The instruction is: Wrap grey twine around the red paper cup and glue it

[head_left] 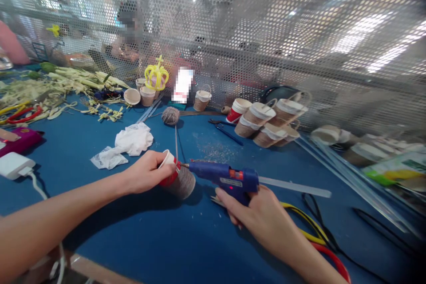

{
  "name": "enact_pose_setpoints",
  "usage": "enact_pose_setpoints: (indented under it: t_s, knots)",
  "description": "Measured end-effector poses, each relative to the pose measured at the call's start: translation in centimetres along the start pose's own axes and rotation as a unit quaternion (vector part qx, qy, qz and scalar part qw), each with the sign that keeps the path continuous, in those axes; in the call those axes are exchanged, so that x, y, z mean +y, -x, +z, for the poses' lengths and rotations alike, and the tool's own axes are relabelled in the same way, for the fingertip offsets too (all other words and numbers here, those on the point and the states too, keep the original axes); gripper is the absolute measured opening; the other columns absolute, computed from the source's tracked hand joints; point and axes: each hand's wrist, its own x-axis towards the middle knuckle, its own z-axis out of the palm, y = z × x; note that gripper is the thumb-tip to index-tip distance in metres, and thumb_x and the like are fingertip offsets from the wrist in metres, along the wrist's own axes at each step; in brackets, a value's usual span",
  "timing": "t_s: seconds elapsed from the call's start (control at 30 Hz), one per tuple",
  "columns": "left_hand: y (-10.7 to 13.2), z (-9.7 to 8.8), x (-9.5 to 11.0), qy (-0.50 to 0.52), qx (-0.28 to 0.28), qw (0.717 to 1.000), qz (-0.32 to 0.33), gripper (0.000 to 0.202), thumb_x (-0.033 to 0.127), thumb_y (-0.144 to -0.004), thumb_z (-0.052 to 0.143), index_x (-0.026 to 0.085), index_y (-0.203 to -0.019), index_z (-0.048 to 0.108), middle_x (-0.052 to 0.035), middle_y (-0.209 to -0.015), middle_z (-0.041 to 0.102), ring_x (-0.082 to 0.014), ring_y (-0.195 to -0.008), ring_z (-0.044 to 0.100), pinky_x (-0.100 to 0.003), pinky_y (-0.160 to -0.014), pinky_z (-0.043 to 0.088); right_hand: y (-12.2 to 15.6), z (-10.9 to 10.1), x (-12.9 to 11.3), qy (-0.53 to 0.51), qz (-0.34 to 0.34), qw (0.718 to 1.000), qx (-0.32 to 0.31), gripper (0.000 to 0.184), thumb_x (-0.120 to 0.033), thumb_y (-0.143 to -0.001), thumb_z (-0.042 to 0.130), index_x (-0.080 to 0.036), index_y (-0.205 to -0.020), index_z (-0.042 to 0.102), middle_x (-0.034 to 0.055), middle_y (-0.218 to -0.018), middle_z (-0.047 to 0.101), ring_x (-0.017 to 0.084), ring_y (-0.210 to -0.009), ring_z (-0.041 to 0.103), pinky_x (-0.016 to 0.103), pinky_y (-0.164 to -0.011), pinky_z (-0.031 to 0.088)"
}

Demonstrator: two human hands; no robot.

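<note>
Our left hand (151, 171) has its grip closed to the thickness of the wall of the red-and-white paper cup (170, 179), pinching it near the rim. The cup is tilted above the surface (133, 239), its mouth toward the upper left, its lower part wrapped in grey-brown yarn (184, 183). Our right hand (254, 211) has its grip wrapped around the handle of the blue hot glue gun (224, 175); we cannot tell whether the trigger is pressed.

Caution: the nozzle (185, 165) is at the cup's side, just beside our left fingertips. A slip of the gun or a turn of the cup could burn us. Excess glue could run onto the fingers; squeezing too hard could dent the cup wall. Slack in the yarn strand (176, 142), which runs up to the yarn ball (171, 116), could let the winding loosen.

A glue stick (296, 187) projects from the rear of the gun. Scissors with a yellow handle (308, 221) lie beneath the right hand, near a black cord (316, 213) that could snag. Farther out we find crumpled tissue (133, 140), pliers (228, 133) and yarn-wrapped cup baskets (259, 113).
</note>
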Motion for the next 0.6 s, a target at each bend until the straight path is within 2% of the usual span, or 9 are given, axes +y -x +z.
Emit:
enact_pose_setpoints:
  t_s: [0.23,0.4,0.5,0.6]
  knots:
    - [0.0,0.0,-0.5,-0.014,0.002,1.000,0.015,0.029,0.032,-0.079,0.037,0.011,-0.067,0.052,0.0032,-0.056,0.041,-0.0082,-0.053,0.035,-0.020,-0.049,0.030,-0.3,-0.2,-0.2,-0.009,-0.001,1.000,-0.015,0.022,-0.035,-0.069,0.050,-0.021,-0.053,0.047,-0.0043,-0.035,0.047,0.011,-0.032,0.047,0.021,-0.039,0.042]
    - [0.0,-0.1,-0.4,-0.012,0.004,1.000,0.005,0.031,0.034,-0.078,0.038,0.010,-0.073,0.057,0.0021,-0.057,0.048,-0.0091,-0.053,0.040,-0.020,-0.051,0.034,0.2,0.0,0.0,-0.017,0.012,1.000,-0.006,0.024,-0.037,-0.069,0.052,-0.021,-0.052,0.045,-0.0037,-0.036,0.047,0.011,-0.032,0.047,0.021,-0.035,0.040]
    - [-0.1,-0.1,-0.3,0.008,0.003,1.000,-0.002,0.029,0.031,-0.076,0.040,0.010,-0.074,0.059,0.0007,-0.060,0.053,-0.0098,-0.054,0.044,-0.020,-0.052,0.036,0.7,0.1,0.2,0.001,-0.025,1.000,-0.008,0.026,-0.036,-0.071,0.050,-0.021,-0.051,0.046,-0.0036,-0.037,0.047,0.010,-0.032,0.045,0.021,-0.034,0.037]
    - [-0.1,-0.1,-0.2,0.021,0.007,1.000,-0.009,0.025,0.029,-0.074,0.043,0.010,-0.074,0.060,-0.0007,-0.063,0.058,-0.0105,-0.056,0.048,-0.020,-0.052,0.038,1.0,0.0,0.2,0.034,-0.077,0.996,0.002,0.020,-0.032,-0.072,0.050,-0.020,-0.056,0.053,-0.0021,-0.043,0.052,0.011,-0.038,0.048,0.022,-0.038,0.038]
